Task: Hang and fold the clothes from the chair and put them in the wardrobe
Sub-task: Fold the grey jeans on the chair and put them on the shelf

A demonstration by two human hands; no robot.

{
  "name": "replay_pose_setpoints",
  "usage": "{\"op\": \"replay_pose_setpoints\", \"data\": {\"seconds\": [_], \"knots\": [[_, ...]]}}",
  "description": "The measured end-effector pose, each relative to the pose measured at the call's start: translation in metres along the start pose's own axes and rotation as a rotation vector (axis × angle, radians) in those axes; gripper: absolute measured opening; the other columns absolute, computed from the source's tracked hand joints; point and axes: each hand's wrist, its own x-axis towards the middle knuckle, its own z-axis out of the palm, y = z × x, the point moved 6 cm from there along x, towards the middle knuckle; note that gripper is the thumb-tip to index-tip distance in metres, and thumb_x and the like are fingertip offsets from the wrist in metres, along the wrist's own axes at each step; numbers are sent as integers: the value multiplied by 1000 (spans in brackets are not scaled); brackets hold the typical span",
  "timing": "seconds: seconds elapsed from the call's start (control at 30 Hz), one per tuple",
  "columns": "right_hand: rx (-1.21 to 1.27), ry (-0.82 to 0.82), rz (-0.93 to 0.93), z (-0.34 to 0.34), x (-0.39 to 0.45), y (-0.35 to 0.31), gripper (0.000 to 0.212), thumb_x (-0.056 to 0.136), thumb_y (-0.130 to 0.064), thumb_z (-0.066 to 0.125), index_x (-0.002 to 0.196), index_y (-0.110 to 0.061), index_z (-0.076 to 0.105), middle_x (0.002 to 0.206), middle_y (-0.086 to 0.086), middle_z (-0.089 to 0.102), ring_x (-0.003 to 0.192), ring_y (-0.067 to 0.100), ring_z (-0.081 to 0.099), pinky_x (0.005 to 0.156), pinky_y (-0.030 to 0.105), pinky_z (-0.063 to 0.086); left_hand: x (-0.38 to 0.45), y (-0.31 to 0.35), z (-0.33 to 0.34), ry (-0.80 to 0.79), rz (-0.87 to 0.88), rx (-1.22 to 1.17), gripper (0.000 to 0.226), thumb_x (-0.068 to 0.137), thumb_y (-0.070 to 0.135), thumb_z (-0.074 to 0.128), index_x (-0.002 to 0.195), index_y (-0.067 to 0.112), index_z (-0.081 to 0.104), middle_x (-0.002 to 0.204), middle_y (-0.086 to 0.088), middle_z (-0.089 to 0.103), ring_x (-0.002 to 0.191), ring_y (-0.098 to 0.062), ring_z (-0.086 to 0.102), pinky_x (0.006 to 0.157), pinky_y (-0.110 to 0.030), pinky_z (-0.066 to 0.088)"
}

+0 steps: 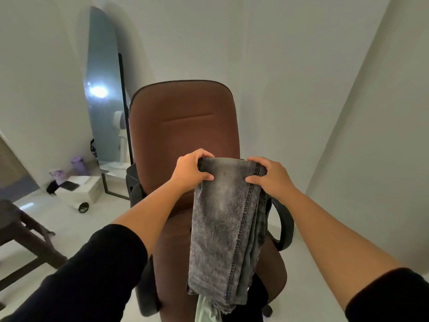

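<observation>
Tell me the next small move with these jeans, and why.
Probably fold them in half once more. Both hands, left and right, grip the top fold of the grey jeans, which hang long in front of the brown chair, likely too long to stack. A pale green garment waits below.

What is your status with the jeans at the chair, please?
Both hands, left and right, grip folded grey jeans. Held above brown chair. Green garment beneath.

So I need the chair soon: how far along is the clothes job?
Done: the grey jeans look folded lengthwise. In hand: left hand and right hand grip their top edge above the brown chair. Left: a pale green garment below them; no wardrobe in view.
</observation>
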Motion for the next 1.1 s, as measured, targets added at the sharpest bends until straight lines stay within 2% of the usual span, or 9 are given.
{"op": "replay_pose_setpoints", "data": {"seconds": [0.23,0.4,0.53,0.6,0.7,0.77,0.87,0.97,1.1], "knots": [[-193,-145,17,57,143,96,56,93,-7,52,143,-28,35,144,1,45,128,24,44,103,31,35,130,-91,86,-122,-172,-1,50,82,-4,56,124,22,50,121,-1,59,108,-21,54,80,-25,41],[-265,-108,121,90,176,147,50,91,-3,54,132,-29,44,111,15,62,92,30,57,80,39,47,152,-136,134,-159,-289,-39,49,83,-6,51,122,24,52,107,4,56,80,-14,53,59,-20,39],[-132,-96,195,112,149,171,44,86,1,57,121,-24,55,112,3,61,80,22,56,68,32,47,125,-165,161,-200,-432,-164,39,85,-2,54,113,26,57,90,4,57,56,-11,50,40,-15,35],[-18,-98,307,122,122,184,33,85,-5,60,112,-25,61,107,4,63,81,26,60,66,36,49,99,-177,175,-297,-512,-218,28,87,6,57,105,28,58,87,5,57,60,-14,51,48,-21,38],[171,-106,469,140,69,200,13,89,-16,59,91,-25,67,101,-3,64,92,19,59,77,29,46,45,-197,192,-364,-681,-324,5,86,26,62,81,27,60,99,1,61,85,-19,56,69,-30,42],[191,-125,531,155,26,207,15,92,-25,56,83,-28,67,90,-11,64,92,14,59,80,30,43,3,-212,204,-400,-777,-326,24,84,47,62,81,24,57,114,-2,59,103,-23,54,79,-34,41],[157,-168,638,185,-40,227,18,96,-42,46,102,-27,54,81,-5,55,73,14,52,66,29,38,-64,-234,224,-449,-956,-308,67,78,66,57,121,16,45,130,-7,48,114,-29,50,83,-34,40],[107,-154,760,216,-79,257,39,94,-47,46,127,-28,40,103,4,51,88,21,49,75,31,38,-111,-255,253,-484,-1055,-264,103,75,69,57,148,14,9,145,-14,36,125,-35,45,88,-37,44],[-108,-87,791,242,-83,297,60,81,-57,61,130,-32,38,133,12,29,119,35,38,97,44,40,-119,-278,291,-442,-982,-37,111,64,83,53,147,39,-6,147,-18,24,135,-38,28,105,-51,34]]}}
